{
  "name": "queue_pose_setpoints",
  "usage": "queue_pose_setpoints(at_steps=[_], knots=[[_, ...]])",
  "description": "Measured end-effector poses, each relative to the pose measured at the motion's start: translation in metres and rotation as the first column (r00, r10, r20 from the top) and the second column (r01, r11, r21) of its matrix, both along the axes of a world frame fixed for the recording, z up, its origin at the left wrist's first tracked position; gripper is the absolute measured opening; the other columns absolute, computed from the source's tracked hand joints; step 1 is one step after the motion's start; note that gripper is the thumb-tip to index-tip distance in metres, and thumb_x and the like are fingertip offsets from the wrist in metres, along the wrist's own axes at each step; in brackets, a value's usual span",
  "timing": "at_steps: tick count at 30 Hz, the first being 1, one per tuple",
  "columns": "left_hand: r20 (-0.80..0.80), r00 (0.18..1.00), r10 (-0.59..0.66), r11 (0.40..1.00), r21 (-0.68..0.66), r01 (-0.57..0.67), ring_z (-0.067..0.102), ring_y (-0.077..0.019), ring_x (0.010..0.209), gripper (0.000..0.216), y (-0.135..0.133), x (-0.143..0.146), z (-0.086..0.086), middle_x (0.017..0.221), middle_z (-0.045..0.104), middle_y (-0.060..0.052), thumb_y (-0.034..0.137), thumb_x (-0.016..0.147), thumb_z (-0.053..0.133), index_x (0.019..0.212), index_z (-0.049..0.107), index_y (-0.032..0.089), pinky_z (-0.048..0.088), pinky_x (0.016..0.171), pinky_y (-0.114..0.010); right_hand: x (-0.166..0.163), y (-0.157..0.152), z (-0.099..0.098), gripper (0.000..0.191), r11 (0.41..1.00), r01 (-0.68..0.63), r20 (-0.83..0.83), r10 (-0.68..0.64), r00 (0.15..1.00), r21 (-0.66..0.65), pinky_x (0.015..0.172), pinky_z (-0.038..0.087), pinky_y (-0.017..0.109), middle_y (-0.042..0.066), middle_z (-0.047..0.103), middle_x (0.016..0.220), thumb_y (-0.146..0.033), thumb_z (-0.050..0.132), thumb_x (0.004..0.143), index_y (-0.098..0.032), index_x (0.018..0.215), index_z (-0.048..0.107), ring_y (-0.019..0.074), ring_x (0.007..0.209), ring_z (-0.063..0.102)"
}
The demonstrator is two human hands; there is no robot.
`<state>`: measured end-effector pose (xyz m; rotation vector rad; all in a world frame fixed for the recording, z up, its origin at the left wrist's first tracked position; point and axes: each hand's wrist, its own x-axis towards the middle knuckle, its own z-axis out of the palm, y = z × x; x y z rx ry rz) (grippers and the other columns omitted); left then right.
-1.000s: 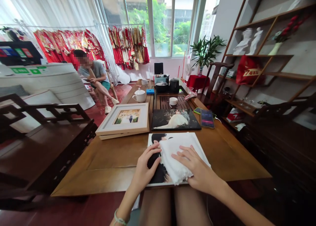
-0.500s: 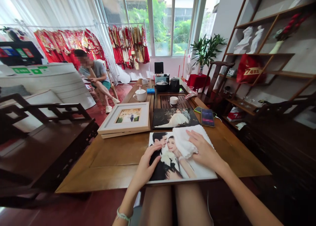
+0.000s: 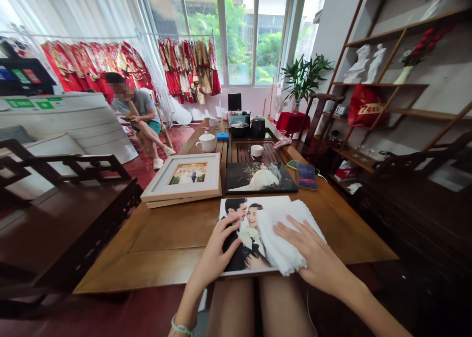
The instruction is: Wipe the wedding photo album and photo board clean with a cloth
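Observation:
A wedding photo panel [image 3: 229, 205] of a couple lies flat at the front edge of the table, by my knees. My left hand [image 3: 220, 246] rests on its left side, fingers apart, gripping nothing. On the panel's right half is a white cloth [image 3: 273, 238], spread out and reaching past the front edge. My right hand [image 3: 308, 248] presses flat on this cloth with fingers stretched; its thumb is hidden. Just beyond lies a darker wedding photo panel [image 3: 258, 177]. Left of that, framed pictures [image 3: 188, 177] are stacked, the top one with a pale wooden frame.
Two phones [image 3: 306, 176] lie right of the dark panel. Farther back on the wooden table [image 3: 165, 238] are a white lidded cup [image 3: 206, 142], a small white bowl [image 3: 257, 151] and a black kettle [image 3: 258, 126]. A person [image 3: 138, 111] sits at the left.
My right hand has slid the cloth toward me and over the panel's front edge. The cloth is more spread out. My left hand stays on the panel; the view has shifted slightly.

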<state>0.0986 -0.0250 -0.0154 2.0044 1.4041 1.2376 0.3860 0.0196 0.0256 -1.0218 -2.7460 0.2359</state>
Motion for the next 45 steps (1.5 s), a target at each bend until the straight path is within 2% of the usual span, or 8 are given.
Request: queue_pose_setpoints(at_steps=[6,10,18,24,33,36,40,45], knots=[[-0.011,1.0,-0.007,1.0,0.016,0.007,0.042,-0.0258,0.137,0.034,0.002,-0.002,0.0,0.143,0.051,-0.009,0.027,0.094,0.054,0.128,0.058,0.029,0.031,0.115,-0.055,-0.026,0.052,0.0,0.082,0.995,0.094,-0.061,-0.096,0.994,-0.024,0.115,0.016,0.061,0.003,0.039,0.153,-0.008,0.05,0.066,-0.026,0.146,0.042,0.0309,0.146,0.021],[-0.019,0.998,0.053,0.998,-0.023,-0.054,0.048,-0.0264,0.133,0.035,0.005,-0.002,0.002,0.138,0.056,-0.01,0.029,0.092,0.058,0.127,0.061,0.026,0.035,0.113,-0.054,-0.032,0.061,-0.005,0.081,0.995,0.097,-0.091,-0.099,0.991,-0.023,0.114,0.014,0.063,0.004,0.037,0.154,-0.008,0.05,0.07,-0.027,0.147,0.039,0.0302,0.147,0.016],[-0.008,0.997,0.074,0.997,-0.03,-0.074,0.049,-0.026,0.132,0.035,0.004,-0.001,0.001,0.137,0.057,-0.01,0.029,0.091,0.059,0.126,0.062,0.025,0.036,0.113,-0.053,-0.012,0.012,-0.009,0.098,1.0,-0.004,-0.024,0.005,1.0,0.03,0.116,0.012,0.062,0.0,0.03,0.157,-0.002,0.044,0.058,-0.027,0.151,0.031,0.0281,0.149,0.009],[-0.002,1.0,0.029,1.0,-0.007,-0.029,0.046,-0.0248,0.135,0.037,0.004,-0.002,0.0,0.14,0.055,-0.009,0.029,0.093,0.057,0.129,0.059,0.028,0.033,0.115,-0.053,0.0,-0.02,-0.008,0.097,0.997,-0.066,-0.007,0.067,0.998,0.049,0.118,0.012,0.059,-0.004,0.028,0.158,-0.004,0.044,0.061,-0.031,0.152,0.027,0.0259,0.149,0.009],[-0.005,1.0,0.011,1.0,-0.017,-0.011,0.047,-0.025,0.134,0.037,0.003,-0.004,0.003,0.14,0.055,-0.009,0.03,0.093,0.058,0.129,0.059,0.029,0.034,0.114,-0.053,-0.033,0.069,0.0,0.083,0.998,0.045,-0.128,-0.05,0.991,-0.037,0.115,0.014,0.061,0.002,0.04,0.152,-0.007,0.049,0.064,-0.027,0.145,0.044,0.0297,0.145,0.023],[-0.007,1.0,0.028,0.999,-0.042,-0.028,0.048,-0.0257,0.133,0.037,0.003,-0.003,0.004,0.14,0.056,-0.009,0.031,0.092,0.058,0.129,0.06,0.029,0.035,0.114,-0.053,-0.039,0.083,0.0,0.084,0.997,0.061,-0.159,-0.067,0.985,-0.045,0.115,0.013,0.061,0.003,0.042,0.151,-0.005,0.047,0.063,-0.027,0.144,0.045,0.0287,0.145,0.024],[0.008,0.999,0.045,0.998,-0.032,-0.045,0.048,-0.0256,0.133,0.036,0.003,-0.001,0.003,0.139,0.056,-0.009,0.031,0.092,0.059,0.128,0.061,0.027,0.034,0.114,-0.052,-0.032,0.063,-0.001,0.083,0.998,0.045,-0.139,-0.05,0.989,-0.042,0.116,0.013,0.061,0.004,0.042,0.152,-0.006,0.048,0.064,-0.025,0.145,0.043,0.0286,0.145,0.023],[0.01,0.999,0.045,0.999,-0.022,-0.045,0.047,-0.0254,0.134,0.035,0.003,-0.001,0.0,0.139,0.055,-0.009,0.032,0.093,0.057,0.128,0.06,0.027,0.034,0.114,-0.052,-0.01,-0.004,-0.005,0.098,1.0,0.014,-0.042,-0.015,0.999,-0.017,0.116,0.01,0.062,0.002,0.034,0.156,-0.005,0.046,0.055,-0.027,0.15,0.035,0.0294,0.148,0.014]])
